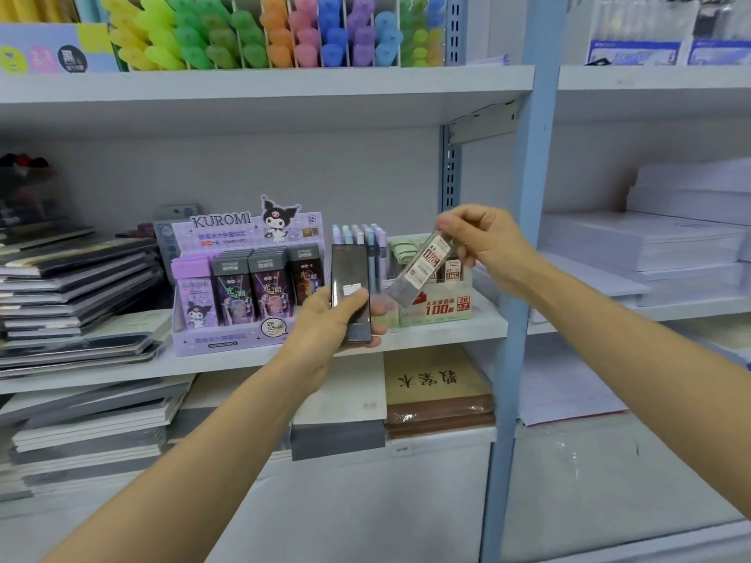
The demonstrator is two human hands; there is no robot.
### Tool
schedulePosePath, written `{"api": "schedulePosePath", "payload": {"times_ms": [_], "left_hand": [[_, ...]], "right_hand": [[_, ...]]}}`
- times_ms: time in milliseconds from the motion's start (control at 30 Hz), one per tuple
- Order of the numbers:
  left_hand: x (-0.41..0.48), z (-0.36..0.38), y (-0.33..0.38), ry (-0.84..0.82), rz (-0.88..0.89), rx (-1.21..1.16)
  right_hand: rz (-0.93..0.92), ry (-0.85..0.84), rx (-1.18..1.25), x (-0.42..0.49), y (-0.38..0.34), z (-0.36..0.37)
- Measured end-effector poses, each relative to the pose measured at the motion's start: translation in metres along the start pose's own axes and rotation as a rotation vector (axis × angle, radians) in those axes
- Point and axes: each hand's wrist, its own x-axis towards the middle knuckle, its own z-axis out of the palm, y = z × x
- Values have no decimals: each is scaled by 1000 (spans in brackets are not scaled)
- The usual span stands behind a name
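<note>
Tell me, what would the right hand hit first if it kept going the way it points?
Probably the green display box behind the clear case the right hand holds; depth unclear.

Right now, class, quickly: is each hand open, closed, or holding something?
Left hand: grips a dark lead-refill case, upright.
Right hand: pinches a clear lead-refill case, tilted, by its top end.

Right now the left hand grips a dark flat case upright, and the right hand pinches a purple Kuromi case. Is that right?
Not quite. In the head view the right hand pinches a clear lead-refill case with a red-and-white label, not a purple Kuromi one; those sit in the Kuromi display box on the shelf. The left hand does grip the dark flat case upright.
</note>
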Motion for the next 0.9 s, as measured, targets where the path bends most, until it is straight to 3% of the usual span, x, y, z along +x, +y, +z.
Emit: {"api": "schedulePosePath", "payload": {"times_ms": [133,300,600,767,900], "left_hand": [[7,6,-7,-9,70,41],[11,10,-13,-8,97,46],[11,3,-15,8,96,47],[12,1,-17,-11,81,47],[12,3,-18,-28,84,45]], "right_hand": [[-143,185,-203,10,-14,-35],[-183,216,-416,19,-15,-38],[-291,234,-479,27,-7,-20],[-344,327,-382,27,-15,-29],[-335,268,-399,26,-14,-23]]}}
